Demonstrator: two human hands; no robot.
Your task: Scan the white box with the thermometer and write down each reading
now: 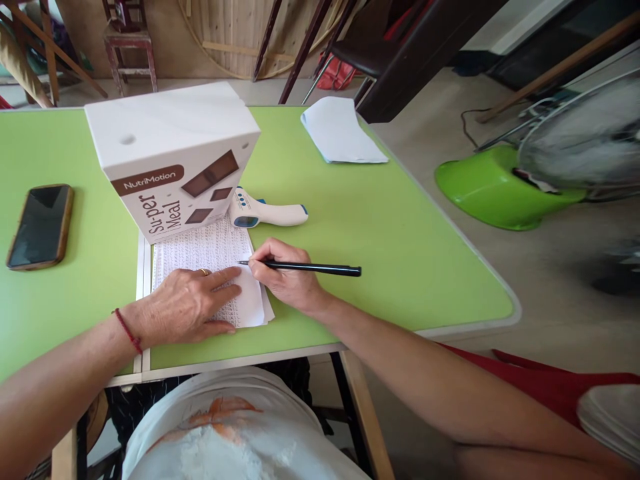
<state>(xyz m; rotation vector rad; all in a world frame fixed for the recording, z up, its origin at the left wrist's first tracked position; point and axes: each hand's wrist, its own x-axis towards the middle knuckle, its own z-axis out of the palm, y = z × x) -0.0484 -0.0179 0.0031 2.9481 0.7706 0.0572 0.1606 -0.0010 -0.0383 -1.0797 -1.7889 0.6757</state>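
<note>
Sheets of paper (253,303) covered in dense handwriting lie stacked on the green table, with a blank strip along the right side. My left hand (193,303) rests flat on the stack, fingers stretched out, a ring on one finger and a red cord at the wrist. In my right hand (287,277) is a black pen (325,269), pinched near its tip. The tip meets the paper close to where writing gives way to the blank strip. Just beyond the sheets stands a white NutriMotion box (173,153), covering their far end.
A white infrared thermometer (273,213) lies beside the box. Folded white paper (343,130) sits near the far edge of the green table (400,267). At left lies a phone (40,227). A green plastic stool (495,187) and a fan (585,133) stand off to the right.
</note>
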